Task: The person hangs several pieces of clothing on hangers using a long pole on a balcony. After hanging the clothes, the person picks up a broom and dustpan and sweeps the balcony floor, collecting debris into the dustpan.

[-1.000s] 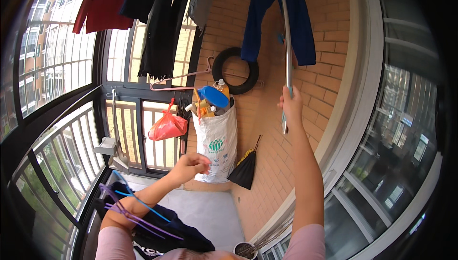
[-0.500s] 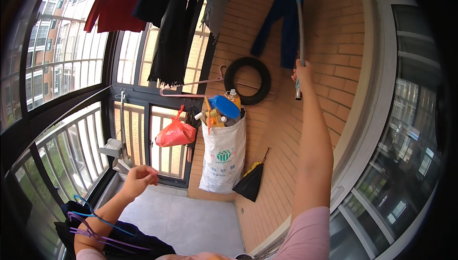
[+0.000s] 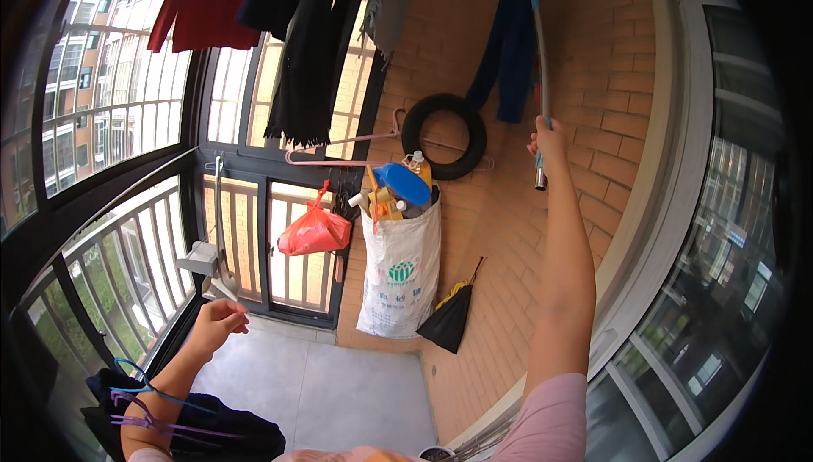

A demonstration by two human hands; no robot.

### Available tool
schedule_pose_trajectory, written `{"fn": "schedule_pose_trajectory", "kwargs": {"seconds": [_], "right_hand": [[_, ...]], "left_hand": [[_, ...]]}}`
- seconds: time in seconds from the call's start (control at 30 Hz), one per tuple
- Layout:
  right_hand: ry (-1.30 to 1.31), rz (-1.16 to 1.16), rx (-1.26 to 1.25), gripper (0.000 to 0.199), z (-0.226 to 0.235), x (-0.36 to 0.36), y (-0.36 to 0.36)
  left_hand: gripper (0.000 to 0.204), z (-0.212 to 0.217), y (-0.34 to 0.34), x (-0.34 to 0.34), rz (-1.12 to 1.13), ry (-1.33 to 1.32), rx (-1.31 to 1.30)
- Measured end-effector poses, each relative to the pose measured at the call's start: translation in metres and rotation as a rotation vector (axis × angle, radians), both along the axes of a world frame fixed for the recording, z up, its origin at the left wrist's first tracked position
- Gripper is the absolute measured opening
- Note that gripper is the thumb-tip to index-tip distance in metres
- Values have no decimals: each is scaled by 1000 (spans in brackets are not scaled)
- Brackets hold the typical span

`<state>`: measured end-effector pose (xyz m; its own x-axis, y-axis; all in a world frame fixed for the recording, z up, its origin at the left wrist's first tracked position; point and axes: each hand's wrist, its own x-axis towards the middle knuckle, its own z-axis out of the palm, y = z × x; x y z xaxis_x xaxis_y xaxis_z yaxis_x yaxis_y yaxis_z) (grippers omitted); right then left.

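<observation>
My right hand [image 3: 549,138], raised at the right, is wrapped round the lower part of a silver clothes pole [image 3: 539,55] with light blue bands. The pole's upper end reaches a pair of dark blue trousers [image 3: 506,55] hanging high by the brick wall; the contact there is too small to make out. At the lower left, my left hand [image 3: 218,326] is curled with thumb and fingertips together, nothing visible in them. Around my left forearm hang a blue hanger [image 3: 140,377] and purple hangers [image 3: 152,421], with dark clothing [image 3: 229,424] beneath.
Red, black and grey garments [image 3: 309,64] hang overhead at left. By the far wall are a white woven sack [image 3: 398,293] full of containers, a black tyre [image 3: 415,136], a red plastic bag [image 3: 313,233] and a black folded umbrella [image 3: 447,320]. A glazed window [image 3: 728,233] lines the right side.
The pole and my right hand have shifted slightly right and down, and the blue trousers have swung right and look narrower. My left hand has moved left with the hangers on its forearm.
</observation>
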<state>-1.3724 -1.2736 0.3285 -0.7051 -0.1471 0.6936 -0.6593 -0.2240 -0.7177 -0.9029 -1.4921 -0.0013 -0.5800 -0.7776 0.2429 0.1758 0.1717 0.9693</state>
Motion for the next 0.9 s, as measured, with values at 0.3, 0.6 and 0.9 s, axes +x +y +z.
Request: {"fn": "schedule_pose_trajectory", "kwargs": {"seconds": [0.3, 0.6, 0.9], "right_hand": [[-60, 382, -166, 18, -144, 56, 17], [-315, 915, 136, 15, -248, 115, 43], [-341, 1140, 455, 20, -371, 278, -1]], "left_hand": [[12, -35, -34, -18, -33, -42, 252], [14, -3, -20, -70, -135, -35, 346], [13, -42, 25, -119, -395, -170, 379]]}}
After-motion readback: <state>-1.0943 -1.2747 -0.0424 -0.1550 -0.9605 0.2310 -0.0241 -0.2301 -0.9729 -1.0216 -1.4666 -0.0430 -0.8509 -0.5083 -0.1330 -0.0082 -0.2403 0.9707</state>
